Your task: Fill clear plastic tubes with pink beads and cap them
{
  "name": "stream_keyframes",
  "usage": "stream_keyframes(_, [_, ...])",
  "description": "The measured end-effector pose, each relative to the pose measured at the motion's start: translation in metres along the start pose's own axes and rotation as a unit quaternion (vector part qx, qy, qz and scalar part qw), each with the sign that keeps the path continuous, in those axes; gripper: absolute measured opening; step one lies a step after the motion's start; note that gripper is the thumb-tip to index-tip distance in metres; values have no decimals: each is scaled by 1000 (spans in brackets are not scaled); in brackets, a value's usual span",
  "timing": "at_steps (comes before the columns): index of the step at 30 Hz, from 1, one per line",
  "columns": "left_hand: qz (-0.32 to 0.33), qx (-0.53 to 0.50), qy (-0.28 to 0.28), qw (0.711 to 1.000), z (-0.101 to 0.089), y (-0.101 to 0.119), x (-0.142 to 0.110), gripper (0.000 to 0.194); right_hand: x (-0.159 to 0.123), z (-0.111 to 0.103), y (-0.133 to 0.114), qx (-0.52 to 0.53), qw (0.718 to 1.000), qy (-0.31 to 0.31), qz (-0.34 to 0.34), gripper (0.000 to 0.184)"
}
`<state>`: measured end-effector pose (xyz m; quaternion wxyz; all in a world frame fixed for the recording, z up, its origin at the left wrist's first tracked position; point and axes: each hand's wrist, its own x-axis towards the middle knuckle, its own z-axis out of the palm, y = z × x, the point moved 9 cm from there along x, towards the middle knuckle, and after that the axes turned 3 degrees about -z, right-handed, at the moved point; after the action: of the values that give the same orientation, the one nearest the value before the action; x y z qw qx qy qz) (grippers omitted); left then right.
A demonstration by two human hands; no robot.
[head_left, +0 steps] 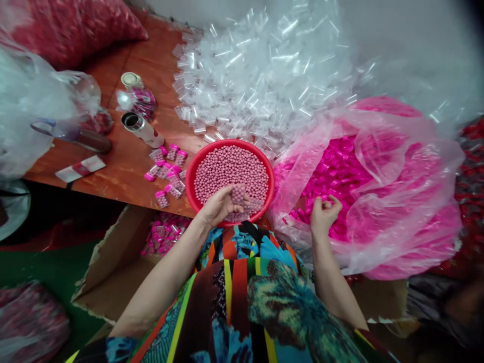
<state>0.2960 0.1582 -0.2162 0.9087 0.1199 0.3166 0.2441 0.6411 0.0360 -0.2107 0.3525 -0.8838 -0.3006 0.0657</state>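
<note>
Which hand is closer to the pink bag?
Right. The right hand is over the open pink bag; the left hand is farther off, over the red bowl.

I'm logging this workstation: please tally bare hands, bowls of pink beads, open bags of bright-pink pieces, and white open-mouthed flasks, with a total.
Bare hands: 2 (left hand, right hand)
Bowl of pink beads: 1
Open bag of bright-pink pieces: 1
White flask: 1
Total: 5

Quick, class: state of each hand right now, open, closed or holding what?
Left hand: closed, holding clear containers over the red basin.
Right hand: curled at the pink caps; whether it holds one cannot be told.
</note>
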Motion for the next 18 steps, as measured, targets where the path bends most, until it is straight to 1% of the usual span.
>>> stream_keyframes(1, [-2,-2,-1,1000,-1,-1,0,38,-2,1,-18,81,997,1,4,60])
stream_keyframes(2, [-3,-1,2,1000,-2,-1,0,41,-6,11,-38,153,988,-34,7,62])
stream_keyframes(4, [3,6,26,1000,-7,-2,1,42,-21,41,-84,245,960,-134,3,51])
stream_keyframes(6, [16,13,67,998,-15,-1,0,38,-38,75,-123,294,934,-205,-11,45])
stream_keyframes(7, [23,16,88,996,-20,0,-1,36,-46,93,-136,306,923,-233,-10,44])
stream_keyframes(8, [31,20,108,993,-24,1,-3,33,-53,111,-143,306,915,-263,-4,43])
stream_keyframes(9, [38,23,125,991,-29,2,-6,32,-58,127,-147,287,913,-292,-2,42])
stream_keyframes(10, [45,25,140,989,-34,4,-10,30,-61,138,-149,252,916,-311,-16,40])
stream_keyframes(11, [53,26,154,986,-39,5,-14,30,-63,145,-150,203,924,-322,-46,39])
stream_keyframes(13, [66,26,178,982,-49,9,-23,29,-62,147,-154,80,934,-318,-142,37])
stream_keyframes(14, [70,25,189,979,-53,11,-28,28,-62,144,-157,20,932,-306,-194,37])
stream_keyframes(16, [72,22,210,975,-60,12,-35,27,-64,140,-167,-69,914,-287,-279,38])
stream_keyframes(18, [70,17,222,972,-63,13,-39,25,-73,142,-183,-118,882,-291,-352,39])
